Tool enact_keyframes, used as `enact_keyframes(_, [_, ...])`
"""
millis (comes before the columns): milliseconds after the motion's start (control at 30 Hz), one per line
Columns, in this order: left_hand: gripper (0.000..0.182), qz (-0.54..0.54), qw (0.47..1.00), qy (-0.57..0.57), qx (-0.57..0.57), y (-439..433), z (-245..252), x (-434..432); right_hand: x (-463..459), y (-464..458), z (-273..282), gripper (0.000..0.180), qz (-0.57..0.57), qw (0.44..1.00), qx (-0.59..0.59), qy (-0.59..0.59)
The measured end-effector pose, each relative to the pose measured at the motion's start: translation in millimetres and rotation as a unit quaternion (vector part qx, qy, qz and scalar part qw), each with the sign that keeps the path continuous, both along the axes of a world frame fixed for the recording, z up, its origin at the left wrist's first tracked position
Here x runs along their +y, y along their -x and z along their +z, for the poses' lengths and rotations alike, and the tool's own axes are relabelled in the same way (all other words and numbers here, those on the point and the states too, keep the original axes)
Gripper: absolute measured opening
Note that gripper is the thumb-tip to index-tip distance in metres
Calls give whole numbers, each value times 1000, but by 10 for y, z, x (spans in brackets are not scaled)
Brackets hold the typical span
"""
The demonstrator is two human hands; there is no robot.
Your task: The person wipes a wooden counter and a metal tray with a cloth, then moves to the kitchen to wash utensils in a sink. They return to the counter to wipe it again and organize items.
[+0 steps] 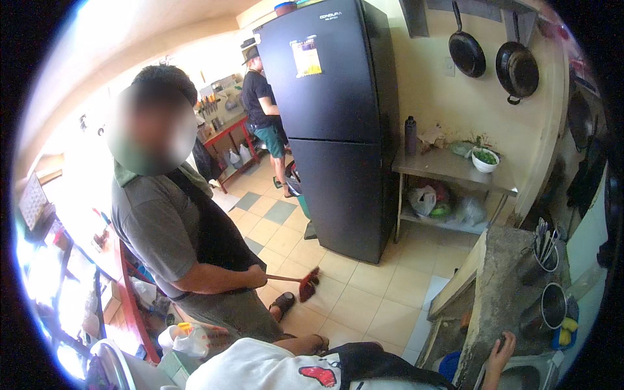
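At the lower right, my right hand (502, 347) rests by the edge of a rough concrete counter (492, 297), beside a metal sink (524, 375); its fingers are slightly apart and nothing shows in them. My left hand is out of view. Beyond the hand stand a metal pot (553, 306), a container of utensils (545, 256) and a yellow sponge (568, 331) in a blue holder. Before me a person (161, 234) in a grey shirt and black apron grips a red broom (308, 284) whose head is near the tiled floor.
A tall black refrigerator (336, 146) stands ahead. Right of it, a metal table (438, 170) bears a white bowl of chopped greens (485, 159) and a dark bottle (410, 136). Pans (467, 54) hang above. Another person (261, 97) stands behind the refrigerator. Plastic bags (192, 339) lie at lower left.
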State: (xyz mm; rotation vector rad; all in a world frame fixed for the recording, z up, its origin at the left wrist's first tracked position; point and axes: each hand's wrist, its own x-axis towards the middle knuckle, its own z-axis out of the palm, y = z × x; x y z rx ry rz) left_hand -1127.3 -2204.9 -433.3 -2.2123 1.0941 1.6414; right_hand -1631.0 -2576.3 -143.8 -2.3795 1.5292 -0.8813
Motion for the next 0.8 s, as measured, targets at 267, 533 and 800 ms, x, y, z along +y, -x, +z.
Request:
enact_keyframes(267, [42,-306,950,54,-27,-177,-123,-353,71,-29,32,25,-14,1000,-9,-1])
enact_keyframes(533, [51,-235,970,35,-48,-173,166,-591,139,-52,78,25,-14,1000,-22,-8])
enact_keyframes(800, [52,-169,985,22,-28,-131,281,-540,24,8,-73,26,-19,1000,-17,8])
